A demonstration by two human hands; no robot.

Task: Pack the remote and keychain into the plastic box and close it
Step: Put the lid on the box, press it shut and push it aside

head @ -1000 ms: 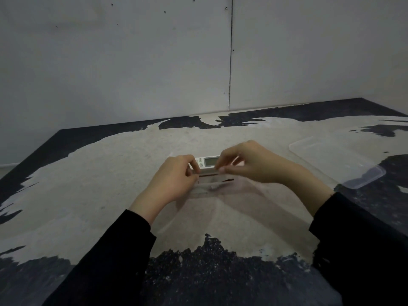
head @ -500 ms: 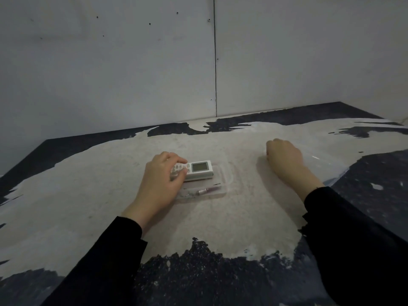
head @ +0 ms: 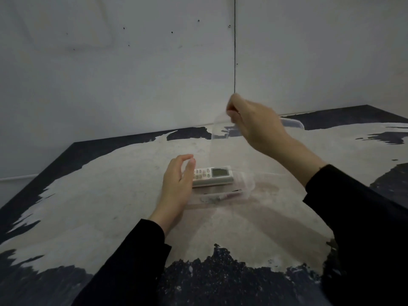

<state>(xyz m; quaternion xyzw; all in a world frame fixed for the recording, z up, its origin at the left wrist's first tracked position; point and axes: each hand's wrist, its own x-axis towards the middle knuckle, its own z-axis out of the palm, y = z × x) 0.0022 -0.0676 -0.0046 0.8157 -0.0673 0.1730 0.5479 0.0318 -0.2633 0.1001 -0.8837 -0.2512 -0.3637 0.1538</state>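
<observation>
A clear plastic box (head: 248, 184) sits open on the table in front of me. Inside it lies a white remote (head: 213, 176) with a small screen, and the keychain (head: 215, 197) rests along the box's near side. My left hand (head: 176, 186) is at the box's left end, fingers apart and curled, beside the remote's button end. My right hand (head: 254, 122) is raised above and behind the box, pinching the clear plastic lid (head: 223, 133), which hangs tilted in the air.
The table (head: 110, 195) has a worn pale top with dark patches and dark edges. A grey wall (head: 132, 74) stands close behind it, with a vertical seam near the middle.
My right hand has picked the lid up from the table at the right and lifted it over the box. My left hand has let go of the remote and opened beside it.
</observation>
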